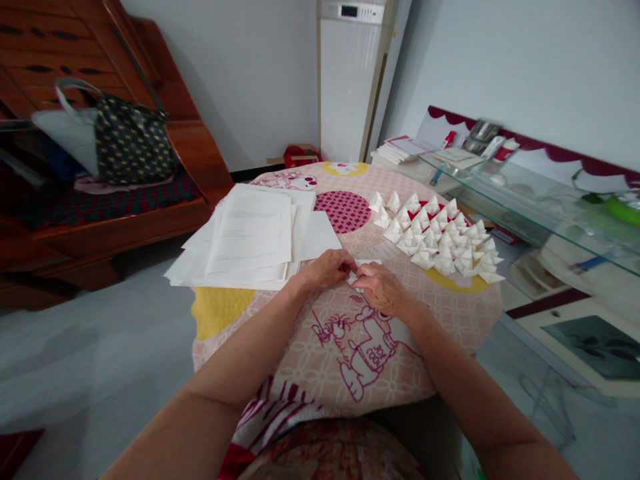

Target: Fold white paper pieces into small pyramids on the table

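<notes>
Wooden bench (193, 157): left side of the view, with a dark patterned bag (133, 140) on its seat. Round table, centre, under a pink printed cloth (460, 320) bearing cartoon figures and yellow patches. Glass shelf (520, 193): right of the table, small household items along its far side. Tall white cabinet-like unit (347, 87): beyond the table, by the wall.

On the cloth, left half: loose pile of paper (250, 230), sheets overlapping unevenly, faint print on the top one. Right half: group of folded white papers (445, 233), pointed tips up, set close together in rough rows; red surface visible through gaps between them.

Hands: both near the middle of the table, between the pile and the folded group, fingertips nearly meeting. Left hand (330, 268): fingers curled, thumb and forefinger pinching a small piece of paper (353, 279). Right hand (383, 287): fingers bent, pinching the same piece from the other side. The piece sits low at the cloth, mostly covered by the fingers; its exact fold cannot be read. White edge visible just beyond the fingertips; cannot tell whether it belongs to the same piece.
</notes>
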Demonstrator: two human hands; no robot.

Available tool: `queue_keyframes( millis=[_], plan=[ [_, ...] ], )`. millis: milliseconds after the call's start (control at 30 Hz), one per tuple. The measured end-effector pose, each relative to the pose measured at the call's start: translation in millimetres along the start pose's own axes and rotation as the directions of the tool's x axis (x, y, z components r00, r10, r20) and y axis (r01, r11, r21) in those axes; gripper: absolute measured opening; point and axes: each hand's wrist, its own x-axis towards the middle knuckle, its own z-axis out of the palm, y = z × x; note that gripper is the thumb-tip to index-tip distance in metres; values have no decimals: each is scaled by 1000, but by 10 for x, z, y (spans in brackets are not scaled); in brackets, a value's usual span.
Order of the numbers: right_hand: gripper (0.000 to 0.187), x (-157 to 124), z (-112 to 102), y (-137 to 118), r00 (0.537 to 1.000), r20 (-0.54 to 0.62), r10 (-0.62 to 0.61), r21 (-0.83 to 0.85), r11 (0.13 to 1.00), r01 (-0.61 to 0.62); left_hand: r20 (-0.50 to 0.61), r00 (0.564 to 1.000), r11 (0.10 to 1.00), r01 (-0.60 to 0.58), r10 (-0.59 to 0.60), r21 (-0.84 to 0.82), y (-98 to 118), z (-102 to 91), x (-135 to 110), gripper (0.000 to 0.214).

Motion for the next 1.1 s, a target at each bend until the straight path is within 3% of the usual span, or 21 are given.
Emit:
queue_keyframes(
  millis=[267, 467, 567, 767, 933, 1100],
  plan=[
    [27, -86, -28, 86, 1000, 7, -24, 157, 987, 22, 18, 999, 999, 36, -36, -14, -3, -1, -3, 31],
    [23, -203, -10, 278, 990, -140, 30, 321, 947, 17, 9, 999, 999, 49, -49, 24, 29, 3, -16, 28],
    [18, -203, -13, 300, 984, -172, 52, 260, 966, -6, -2, 999, 998, 53, -53, 32, 60, 13, -20, 26],
    [8, -156, -9, 126, 998, -66, -10, 53, 998, 14, -3, 999, 998, 46, -46, 51, 74, 31, -21, 23],
    [19, -147, -4, 18, 997, -11, -76, -75, 994, 75, -6, 1000, 995, 12, -11, 96, 122, 26, -38, 18],
    [29, -158, -46, 126, 999, -28, -30, -76, 997, 27, 44, 999, 964, -23, 12, 266, 225, -21, -66, 17]
  ],
)
